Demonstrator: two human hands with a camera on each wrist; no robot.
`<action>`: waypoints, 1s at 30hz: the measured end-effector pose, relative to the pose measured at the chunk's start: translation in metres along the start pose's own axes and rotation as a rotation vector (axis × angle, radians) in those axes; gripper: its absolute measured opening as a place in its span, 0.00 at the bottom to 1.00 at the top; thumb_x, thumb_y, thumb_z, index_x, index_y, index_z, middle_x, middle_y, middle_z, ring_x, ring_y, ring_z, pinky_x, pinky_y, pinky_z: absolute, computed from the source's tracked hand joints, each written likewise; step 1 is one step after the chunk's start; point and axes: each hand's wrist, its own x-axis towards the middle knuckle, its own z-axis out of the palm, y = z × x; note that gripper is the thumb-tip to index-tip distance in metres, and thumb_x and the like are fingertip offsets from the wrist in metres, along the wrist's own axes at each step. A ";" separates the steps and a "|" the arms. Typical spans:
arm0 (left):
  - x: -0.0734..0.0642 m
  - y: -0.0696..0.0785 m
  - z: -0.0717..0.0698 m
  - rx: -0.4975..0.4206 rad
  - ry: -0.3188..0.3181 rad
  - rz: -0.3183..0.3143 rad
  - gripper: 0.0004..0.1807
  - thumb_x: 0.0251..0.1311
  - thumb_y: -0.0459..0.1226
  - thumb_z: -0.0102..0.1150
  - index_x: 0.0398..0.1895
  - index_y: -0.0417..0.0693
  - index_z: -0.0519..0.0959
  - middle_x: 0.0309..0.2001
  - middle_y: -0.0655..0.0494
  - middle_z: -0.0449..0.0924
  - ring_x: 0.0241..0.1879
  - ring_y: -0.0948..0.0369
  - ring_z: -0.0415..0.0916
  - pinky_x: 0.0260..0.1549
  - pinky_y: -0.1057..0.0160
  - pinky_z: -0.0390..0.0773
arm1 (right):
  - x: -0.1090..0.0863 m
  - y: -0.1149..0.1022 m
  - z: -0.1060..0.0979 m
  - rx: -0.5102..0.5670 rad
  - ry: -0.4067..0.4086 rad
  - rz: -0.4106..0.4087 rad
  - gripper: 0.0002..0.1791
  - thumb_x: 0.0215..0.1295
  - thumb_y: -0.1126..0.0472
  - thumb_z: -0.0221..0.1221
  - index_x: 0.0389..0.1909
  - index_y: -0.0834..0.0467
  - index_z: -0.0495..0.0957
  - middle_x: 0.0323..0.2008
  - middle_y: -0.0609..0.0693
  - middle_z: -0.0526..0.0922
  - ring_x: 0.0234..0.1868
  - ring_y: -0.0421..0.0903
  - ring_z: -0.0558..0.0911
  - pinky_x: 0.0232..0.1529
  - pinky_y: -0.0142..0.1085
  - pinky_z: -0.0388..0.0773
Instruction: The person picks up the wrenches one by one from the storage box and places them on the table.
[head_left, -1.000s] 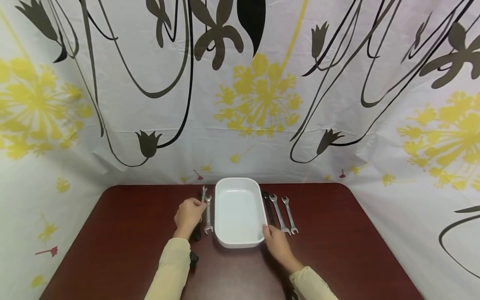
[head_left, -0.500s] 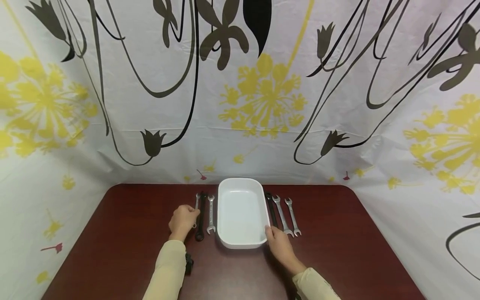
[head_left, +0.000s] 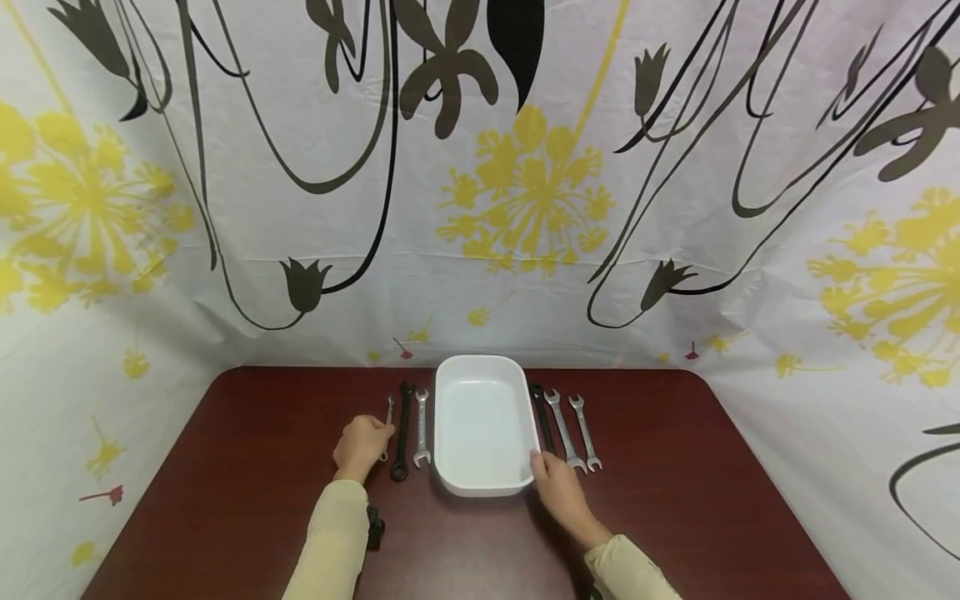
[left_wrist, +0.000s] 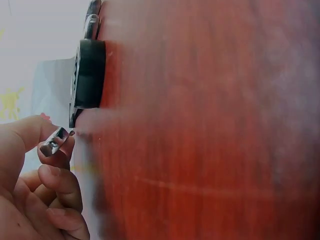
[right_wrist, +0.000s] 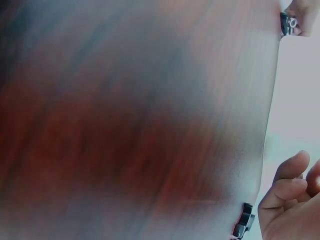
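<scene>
My left hand (head_left: 362, 446) pinches a small silver wrench (head_left: 389, 410) between thumb and fingers, at the left end of a row of wrenches. Close up in the left wrist view, the small wrench's shiny end (left_wrist: 56, 142) pokes out from the fingertips. Just right of it lie a black wrench (head_left: 402, 429) and a silver open-end wrench (head_left: 422, 425). A white rectangular dish (head_left: 487, 490) stands in the middle with a bare inside. My right hand (head_left: 561, 492) holds its near right corner, thumb at the rim; in the right wrist view the fingers (right_wrist: 290, 190) are curled beside the white wall.
Right of the dish lie a black wrench (head_left: 543, 421) and two silver open-end wrenches, a larger one (head_left: 564, 433) and a smaller one (head_left: 585, 433). The dark red table (head_left: 675, 500) ends at a patterned cloth (head_left: 510, 317) behind.
My left hand has shifted left with the small wrench, from over the black wrench to the row's left side, and has lowered slightly. The right hand stays at the dish.
</scene>
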 end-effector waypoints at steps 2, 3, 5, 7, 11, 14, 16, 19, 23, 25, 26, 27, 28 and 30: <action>0.000 -0.001 0.000 0.001 -0.012 -0.003 0.15 0.67 0.43 0.58 0.25 0.45 0.80 0.16 0.57 0.75 0.17 0.59 0.69 0.20 0.59 0.64 | 0.000 0.000 0.000 -0.002 -0.002 -0.001 0.20 0.77 0.60 0.48 0.20 0.57 0.68 0.15 0.44 0.67 0.17 0.41 0.65 0.21 0.35 0.64; 0.000 -0.001 0.000 0.002 -0.017 -0.004 0.15 0.67 0.43 0.58 0.24 0.45 0.80 0.15 0.56 0.74 0.17 0.59 0.69 0.20 0.59 0.64 | 0.000 0.001 0.000 -0.003 -0.002 -0.003 0.20 0.77 0.60 0.48 0.21 0.57 0.68 0.15 0.44 0.67 0.18 0.41 0.65 0.21 0.35 0.64; 0.000 -0.002 0.001 0.003 -0.027 -0.005 0.16 0.67 0.43 0.58 0.22 0.45 0.79 0.15 0.56 0.74 0.17 0.58 0.69 0.20 0.59 0.64 | 0.000 0.001 -0.001 -0.008 -0.001 -0.011 0.20 0.77 0.60 0.48 0.21 0.57 0.68 0.15 0.44 0.67 0.18 0.41 0.65 0.21 0.36 0.64; 0.001 -0.002 0.001 0.007 -0.031 -0.004 0.16 0.67 0.42 0.58 0.22 0.46 0.79 0.15 0.56 0.74 0.18 0.58 0.69 0.20 0.59 0.64 | 0.000 0.001 -0.001 -0.009 0.002 -0.013 0.20 0.77 0.60 0.48 0.21 0.57 0.68 0.15 0.44 0.67 0.18 0.41 0.65 0.22 0.36 0.64; 0.002 -0.003 -0.001 0.014 -0.034 -0.001 0.16 0.66 0.42 0.58 0.22 0.46 0.79 0.16 0.56 0.75 0.18 0.58 0.70 0.20 0.59 0.65 | 0.000 0.001 -0.001 -0.010 0.009 -0.015 0.20 0.77 0.59 0.48 0.21 0.58 0.69 0.16 0.44 0.67 0.18 0.41 0.66 0.22 0.37 0.65; 0.002 -0.005 -0.002 0.018 -0.045 -0.010 0.15 0.66 0.43 0.58 0.22 0.46 0.79 0.19 0.55 0.76 0.19 0.58 0.70 0.21 0.59 0.66 | -0.002 0.001 0.000 -0.008 0.004 -0.007 0.20 0.77 0.59 0.48 0.21 0.58 0.69 0.16 0.44 0.68 0.18 0.41 0.66 0.22 0.37 0.65; 0.001 -0.008 -0.002 0.021 -0.057 -0.015 0.15 0.67 0.43 0.58 0.24 0.45 0.79 0.20 0.55 0.77 0.19 0.58 0.70 0.21 0.59 0.67 | -0.003 0.002 0.001 -0.004 0.000 -0.001 0.19 0.77 0.59 0.48 0.21 0.58 0.69 0.16 0.44 0.68 0.18 0.41 0.66 0.22 0.36 0.65; 0.001 -0.011 -0.002 0.023 -0.066 -0.018 0.14 0.67 0.43 0.59 0.25 0.45 0.79 0.21 0.55 0.77 0.19 0.58 0.71 0.21 0.59 0.67 | -0.004 0.002 0.001 0.002 0.002 -0.003 0.19 0.77 0.60 0.48 0.21 0.58 0.70 0.15 0.44 0.68 0.18 0.41 0.66 0.22 0.36 0.65; 0.002 -0.011 -0.006 0.020 -0.056 -0.008 0.14 0.66 0.43 0.59 0.25 0.45 0.80 0.20 0.55 0.77 0.19 0.59 0.71 0.20 0.59 0.66 | -0.002 0.001 0.001 0.002 0.004 -0.009 0.20 0.77 0.60 0.49 0.21 0.57 0.69 0.15 0.44 0.68 0.18 0.41 0.66 0.22 0.36 0.65; 0.002 -0.009 -0.008 0.022 -0.051 0.002 0.15 0.66 0.43 0.59 0.24 0.45 0.79 0.19 0.56 0.77 0.19 0.59 0.71 0.20 0.59 0.65 | 0.000 0.002 0.001 -0.005 0.002 -0.017 0.20 0.77 0.60 0.49 0.20 0.57 0.68 0.15 0.43 0.67 0.18 0.41 0.65 0.22 0.35 0.64; 0.002 -0.008 -0.008 0.023 -0.054 0.002 0.15 0.66 0.43 0.59 0.24 0.45 0.79 0.19 0.56 0.76 0.19 0.59 0.70 0.21 0.59 0.65 | 0.001 0.002 0.000 -0.010 0.000 -0.018 0.21 0.76 0.60 0.49 0.19 0.56 0.67 0.15 0.43 0.67 0.18 0.40 0.65 0.21 0.35 0.64; 0.002 -0.008 -0.008 0.025 -0.054 0.005 0.15 0.67 0.43 0.59 0.23 0.46 0.78 0.19 0.56 0.76 0.18 0.59 0.70 0.21 0.59 0.65 | 0.002 0.002 -0.001 -0.015 -0.003 -0.017 0.21 0.76 0.59 0.49 0.18 0.56 0.67 0.14 0.43 0.66 0.17 0.40 0.64 0.21 0.35 0.63; 0.002 -0.008 -0.008 0.029 -0.054 0.008 0.16 0.67 0.43 0.59 0.22 0.46 0.78 0.18 0.55 0.75 0.18 0.59 0.69 0.20 0.59 0.65 | 0.003 0.002 -0.002 -0.017 -0.008 -0.019 0.21 0.76 0.59 0.50 0.18 0.56 0.66 0.14 0.43 0.66 0.17 0.40 0.64 0.21 0.35 0.63; 0.001 -0.007 -0.008 0.039 -0.057 0.008 0.16 0.67 0.43 0.58 0.22 0.46 0.77 0.18 0.55 0.74 0.18 0.58 0.68 0.21 0.59 0.64 | 0.004 0.002 -0.003 -0.022 -0.018 -0.016 0.22 0.76 0.59 0.50 0.17 0.55 0.66 0.13 0.43 0.66 0.16 0.40 0.64 0.20 0.35 0.62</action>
